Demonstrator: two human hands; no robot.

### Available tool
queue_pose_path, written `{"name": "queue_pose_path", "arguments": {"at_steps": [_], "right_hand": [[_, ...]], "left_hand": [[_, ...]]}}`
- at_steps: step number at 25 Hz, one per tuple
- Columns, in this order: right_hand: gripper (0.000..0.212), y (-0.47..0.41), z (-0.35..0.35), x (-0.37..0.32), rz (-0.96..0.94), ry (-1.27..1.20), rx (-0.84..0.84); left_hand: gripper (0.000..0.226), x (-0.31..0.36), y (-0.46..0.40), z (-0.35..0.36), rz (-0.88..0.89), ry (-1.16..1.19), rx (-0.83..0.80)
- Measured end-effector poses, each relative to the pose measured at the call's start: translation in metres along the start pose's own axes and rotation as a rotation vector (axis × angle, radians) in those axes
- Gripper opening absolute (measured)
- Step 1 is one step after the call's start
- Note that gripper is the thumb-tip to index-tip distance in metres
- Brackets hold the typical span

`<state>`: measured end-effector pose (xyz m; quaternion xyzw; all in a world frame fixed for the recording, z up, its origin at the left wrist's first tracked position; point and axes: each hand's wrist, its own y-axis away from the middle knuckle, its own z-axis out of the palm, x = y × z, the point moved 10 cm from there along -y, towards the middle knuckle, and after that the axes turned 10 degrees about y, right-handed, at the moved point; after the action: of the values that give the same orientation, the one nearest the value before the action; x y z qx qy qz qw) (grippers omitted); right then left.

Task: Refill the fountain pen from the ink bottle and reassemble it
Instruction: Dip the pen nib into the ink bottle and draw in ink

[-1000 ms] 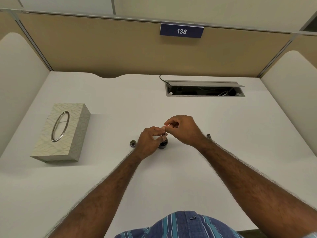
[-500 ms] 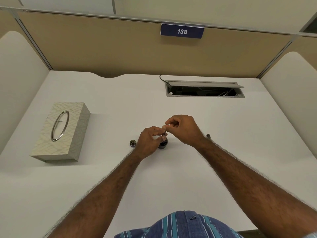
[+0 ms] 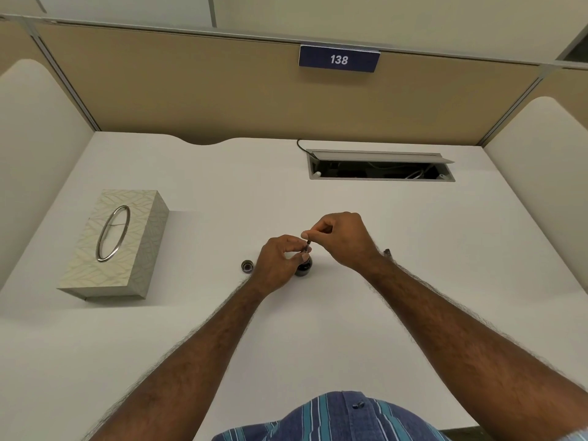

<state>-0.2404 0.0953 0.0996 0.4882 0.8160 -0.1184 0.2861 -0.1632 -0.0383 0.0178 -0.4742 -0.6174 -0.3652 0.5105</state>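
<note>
A small dark ink bottle (image 3: 304, 268) stands open on the white desk (image 3: 318, 329), mid-table. Its round cap (image 3: 247, 266) lies to its left. A thin dark pen section (image 3: 307, 246) stands upright over the bottle's mouth. My left hand (image 3: 278, 261) pinches the lower part of this piece just above the bottle. My right hand (image 3: 342, 238) pinches its top end between thumb and forefinger. Another dark pen part (image 3: 387, 252) lies on the desk behind my right wrist, mostly hidden.
A patterned tissue box (image 3: 117, 243) with a metal oval opening sits at the left. An open cable tray (image 3: 380, 168) is set into the desk at the back. Beige partition walls enclose the desk on three sides.
Both hands stay over the ink bottle with only tiny finger shifts on the pen section. Nothing else has moved.
</note>
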Motion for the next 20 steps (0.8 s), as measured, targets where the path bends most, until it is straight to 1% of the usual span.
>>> {"name": "queue_pose_path", "arguments": {"at_steps": [6, 8, 11, 15, 18, 20], "right_hand": [[0.017, 0.0042, 0.0046, -0.0031, -0.095, -0.038, -0.1], [0.013, 0.0044, 0.0037, -0.003, -0.104, -0.029, -0.096], [0.006, 0.0016, 0.0028, 0.0018, -0.066, -0.021, -0.053], [0.009, 0.001, 0.004, 0.0031, -0.044, -0.038, -0.043], [0.016, 0.0039, 0.0044, -0.0038, -0.105, -0.038, -0.075], [0.015, 0.0042, 0.0025, -0.0048, -0.126, -0.038, -0.075]], "left_hand": [[0.015, 0.0031, 0.0023, -0.0016, 0.016, -0.005, 0.012], [0.015, 0.003, 0.0022, -0.0009, 0.018, -0.009, 0.004], [0.017, 0.0021, 0.0021, 0.0008, 0.008, -0.01, -0.007], [0.016, 0.0027, 0.0032, 0.0007, 0.005, 0.002, -0.003], [0.015, 0.0029, 0.0023, 0.0001, 0.007, -0.005, 0.007], [0.015, 0.0032, 0.0018, 0.001, 0.014, -0.009, -0.001]]}}
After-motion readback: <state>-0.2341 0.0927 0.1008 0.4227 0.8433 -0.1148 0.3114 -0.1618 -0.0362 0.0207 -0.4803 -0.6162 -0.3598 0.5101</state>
